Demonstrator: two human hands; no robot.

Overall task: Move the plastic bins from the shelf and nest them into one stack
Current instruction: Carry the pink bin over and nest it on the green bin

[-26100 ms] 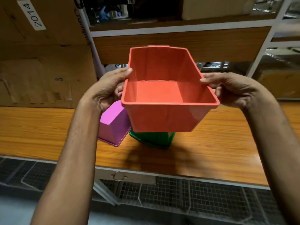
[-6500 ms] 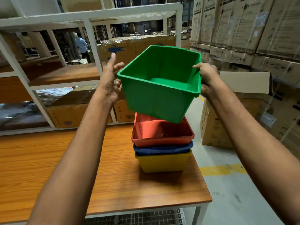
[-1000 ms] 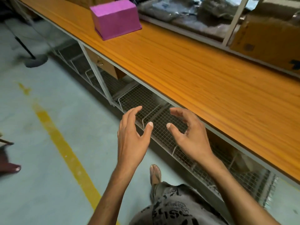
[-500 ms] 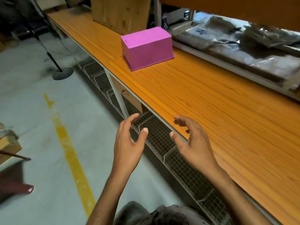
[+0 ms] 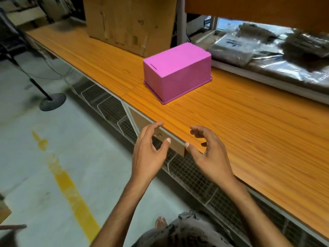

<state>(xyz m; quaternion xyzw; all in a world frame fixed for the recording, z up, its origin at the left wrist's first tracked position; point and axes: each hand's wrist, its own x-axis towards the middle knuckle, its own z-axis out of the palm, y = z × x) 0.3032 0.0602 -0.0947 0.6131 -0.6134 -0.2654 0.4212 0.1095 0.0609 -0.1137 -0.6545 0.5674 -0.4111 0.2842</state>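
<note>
Pink plastic bin [image 5: 178, 72] is seen upside down on desk [image 5: 249, 131], near its front edge. Left hand [image 5: 147, 157] and right hand [image 5: 210, 157] are held by that edge, fingers [image 5: 151, 130] released, loosely curled, nothing grasped.

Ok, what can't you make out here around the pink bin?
Head view, pink bin: upside down, its own walls hide the inside.
Head view, cardboard box: top cut off by the upper edge.
Head view, plastic-wrapped packages: blurred, print unreadable.
Head view, nested stack: outside the frame.
</note>
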